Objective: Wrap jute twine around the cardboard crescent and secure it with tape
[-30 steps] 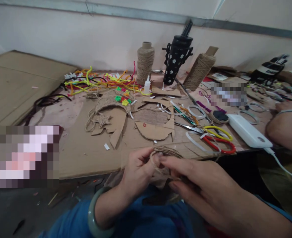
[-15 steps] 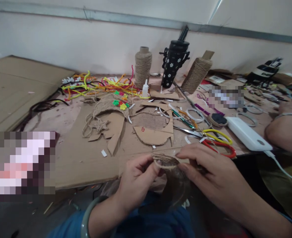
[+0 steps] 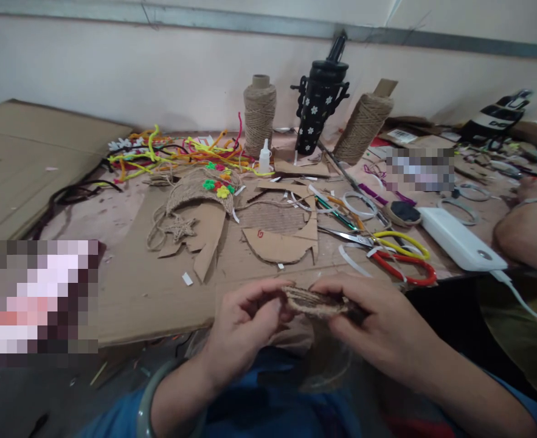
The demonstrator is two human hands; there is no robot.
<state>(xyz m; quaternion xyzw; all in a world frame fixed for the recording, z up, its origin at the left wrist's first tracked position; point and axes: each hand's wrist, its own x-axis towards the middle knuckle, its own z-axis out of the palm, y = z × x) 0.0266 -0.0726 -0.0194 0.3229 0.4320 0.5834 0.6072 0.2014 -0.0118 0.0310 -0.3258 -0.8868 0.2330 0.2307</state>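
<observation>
A small twine-wrapped ring (image 3: 316, 303) is held between both hands in front of the table's near edge. My left hand (image 3: 250, 322) pinches its left end between thumb and fingers. At the right end, my right hand (image 3: 368, 310) is closed on it, thumb below and fingers above. Beyond the hands lies a cut cardboard piece (image 3: 277, 243). To its left are a twine-covered crescent (image 3: 190, 191) with coloured flowers and a twine star (image 3: 179, 228). Scissors (image 3: 402, 258) with red and yellow handles rest to the right.
Twine spools (image 3: 259, 115) and a black flowered tumbler (image 3: 314, 109) stand at the back, near a glue bottle (image 3: 264, 158). Pipe cleaners (image 3: 159, 158) lie back left. A white power bank (image 3: 462, 237) with a cable is at right, beside another person's arm (image 3: 528, 234).
The ring looks flatter and its opening narrower. My right hand's fingers have come further over it, and both hands are closer together. The view has shifted slightly.
</observation>
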